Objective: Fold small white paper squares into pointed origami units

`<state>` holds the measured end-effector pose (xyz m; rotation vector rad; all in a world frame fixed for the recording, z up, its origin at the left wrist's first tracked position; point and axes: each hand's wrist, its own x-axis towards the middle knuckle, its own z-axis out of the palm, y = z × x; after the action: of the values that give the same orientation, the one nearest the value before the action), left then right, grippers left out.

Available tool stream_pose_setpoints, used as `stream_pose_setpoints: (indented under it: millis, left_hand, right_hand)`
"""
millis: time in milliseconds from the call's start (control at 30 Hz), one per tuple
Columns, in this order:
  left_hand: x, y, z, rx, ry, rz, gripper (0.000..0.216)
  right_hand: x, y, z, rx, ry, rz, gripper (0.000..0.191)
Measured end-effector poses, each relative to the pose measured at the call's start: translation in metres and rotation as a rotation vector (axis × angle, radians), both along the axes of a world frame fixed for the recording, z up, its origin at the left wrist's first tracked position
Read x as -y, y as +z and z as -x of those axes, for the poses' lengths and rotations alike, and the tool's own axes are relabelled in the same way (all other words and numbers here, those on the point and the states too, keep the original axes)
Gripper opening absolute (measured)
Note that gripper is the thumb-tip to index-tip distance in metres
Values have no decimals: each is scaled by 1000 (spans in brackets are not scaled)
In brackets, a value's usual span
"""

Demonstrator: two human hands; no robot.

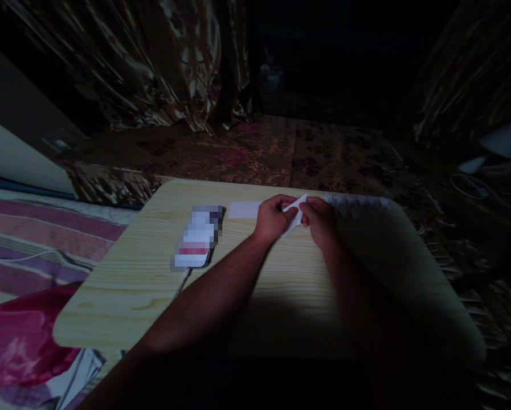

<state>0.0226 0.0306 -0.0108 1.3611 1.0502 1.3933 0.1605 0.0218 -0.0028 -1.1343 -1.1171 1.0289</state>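
Observation:
Both hands hold a folded piece of white paper [295, 215] above the far middle of the table. My left hand [274, 219] is closed on its left side, thumb lying across the paper. On the other side my right hand [321, 219] pinches the paper's edge, its thumb close to the left one. A flat white sheet [243, 209] lies on the table, partly hidden behind my left hand. Beyond my right hand sit several small folded white paper pieces [358, 202], dim and hard to make out in detail.
A phone [199, 236], its screen blurred out, lies on the light wooden table [122, 267] with a white cable [182, 283] attached. Left is a bed with a striped cover [88, 228] and a shiny pink cloth [33, 336]. Patterned curtains [187, 57] hang behind a covered ledge [238, 148].

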Motion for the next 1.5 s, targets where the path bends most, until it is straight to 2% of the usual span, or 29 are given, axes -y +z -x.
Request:
stream_pose_setpoints:
  millis: [567, 867, 1167, 1500]
  left_hand:
    - [0, 2, 0, 8, -20, -4, 26]
    - [-2, -3, 1, 1, -22, -13, 27]
    - [0, 1, 1, 9, -20, -1, 26]
    - [-2, -1, 1, -1, -24, -17, 27]
  right_hand:
    - [-1, -1, 0, -13, 9, -8, 22]
    - [-1, -1, 0, 14, -2, -5, 25]
    - [1, 3, 2, 25, -18, 12, 25]
    - [-3, -4, 0, -1, -6, 10, 25]
